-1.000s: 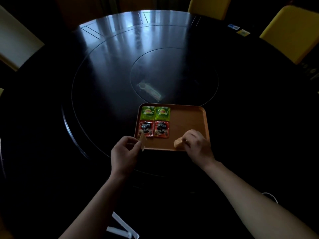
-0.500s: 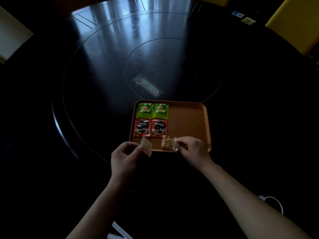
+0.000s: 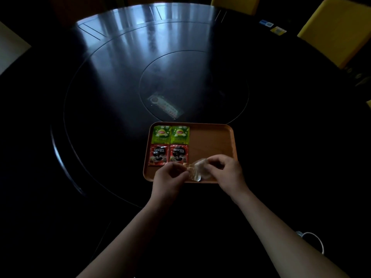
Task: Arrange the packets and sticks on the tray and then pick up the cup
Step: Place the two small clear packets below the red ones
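An orange tray [image 3: 212, 141] lies on the dark round table. Two green Lipton packets [image 3: 170, 134] sit side by side in its far left corner, with two red Nescafe packets [image 3: 168, 154] just below them. Over the tray's near edge, my left hand [image 3: 169, 177] and my right hand [image 3: 222, 171] meet, each pinching a small pale packet [image 3: 195, 170]. The two packets touch or overlap between my fingers. No cup or sticks are visible.
The dark table [image 3: 100, 97] has an inset round centre with a faint reflection. Yellow chairs [image 3: 337, 31] stand at the far right. Small cards [image 3: 278, 30] lie near the far edge. A white cable [image 3: 315, 239] is at lower right.
My left hand has moved right over the tray and my right hand has shifted left, bringing the two pale packets together above the tray's near edge.
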`<move>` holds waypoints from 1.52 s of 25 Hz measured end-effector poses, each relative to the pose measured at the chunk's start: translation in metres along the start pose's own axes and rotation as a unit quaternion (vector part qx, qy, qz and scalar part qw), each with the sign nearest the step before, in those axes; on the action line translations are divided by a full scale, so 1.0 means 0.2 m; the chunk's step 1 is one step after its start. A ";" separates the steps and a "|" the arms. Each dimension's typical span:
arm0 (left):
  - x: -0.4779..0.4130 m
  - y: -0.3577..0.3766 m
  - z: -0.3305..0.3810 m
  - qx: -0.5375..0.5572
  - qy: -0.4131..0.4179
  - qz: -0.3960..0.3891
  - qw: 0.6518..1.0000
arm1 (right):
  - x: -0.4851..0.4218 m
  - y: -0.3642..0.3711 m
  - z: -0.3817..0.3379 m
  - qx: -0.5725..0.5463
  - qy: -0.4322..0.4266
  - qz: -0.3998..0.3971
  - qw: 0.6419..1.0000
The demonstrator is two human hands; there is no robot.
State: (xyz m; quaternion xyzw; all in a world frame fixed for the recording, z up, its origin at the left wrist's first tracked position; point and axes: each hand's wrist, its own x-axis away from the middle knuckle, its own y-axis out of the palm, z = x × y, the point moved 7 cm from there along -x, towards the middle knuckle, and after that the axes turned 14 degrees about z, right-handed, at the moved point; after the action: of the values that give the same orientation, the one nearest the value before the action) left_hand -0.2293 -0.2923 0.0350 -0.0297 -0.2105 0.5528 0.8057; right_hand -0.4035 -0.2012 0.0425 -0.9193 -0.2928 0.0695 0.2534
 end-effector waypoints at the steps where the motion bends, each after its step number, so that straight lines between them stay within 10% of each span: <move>1: -0.01 0.01 0.04 -0.083 0.102 0.006 0.991 | -0.04 -0.07 0.00 0.050 -0.064 0.051 0.995; 5: 0.04 0.17 0.05 -0.313 0.395 -0.110 0.856 | -0.03 -0.11 0.06 0.206 -0.228 -0.026 0.951; 10: 0.04 0.25 -0.03 -0.459 0.464 -0.143 0.744 | -0.02 -0.16 0.15 0.202 -0.197 0.024 0.959; 17: 0.05 0.12 -0.10 -0.492 0.449 -0.110 0.738 | 0.02 0.01 0.05 0.316 -0.258 -0.033 0.912; 38: -0.02 -0.17 -0.17 -0.495 0.400 -0.024 0.771 | 0.12 0.34 -0.07 0.240 -0.182 -0.050 0.952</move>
State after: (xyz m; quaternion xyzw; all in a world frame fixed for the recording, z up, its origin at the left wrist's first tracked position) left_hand -0.1887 -0.3023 0.0124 -0.6375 -0.1145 0.2906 0.7043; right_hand -0.3462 -0.2409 0.0204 -0.7874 -0.3538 0.2910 0.4125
